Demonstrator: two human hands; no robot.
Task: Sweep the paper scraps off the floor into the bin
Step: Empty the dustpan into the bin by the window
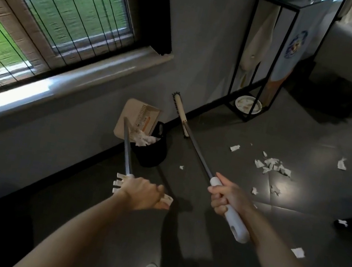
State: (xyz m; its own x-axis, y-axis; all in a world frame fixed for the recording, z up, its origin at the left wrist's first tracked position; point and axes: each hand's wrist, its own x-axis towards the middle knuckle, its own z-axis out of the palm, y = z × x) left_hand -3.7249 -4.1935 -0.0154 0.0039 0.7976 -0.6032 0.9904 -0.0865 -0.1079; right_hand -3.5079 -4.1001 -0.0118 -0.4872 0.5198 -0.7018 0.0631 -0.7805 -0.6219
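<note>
Dustpan (135, 116) tipped over the bin (152, 152) to shed its load.
The left hand (143, 192) had its fingers wrapped round the dustpan's long handle, tilting it so paper slid into the bin by the wall. The right hand (225, 197) gripped the broom (181, 115), held aside. More paper scraps (272, 165) lay on the floor (309, 145) to the right, near a metal stand (255, 53).

White paper scraps (272, 165) litter the floor (310, 138); others heap where the tilted dustpan (131, 111) meets the black bin (153, 155).
</note>
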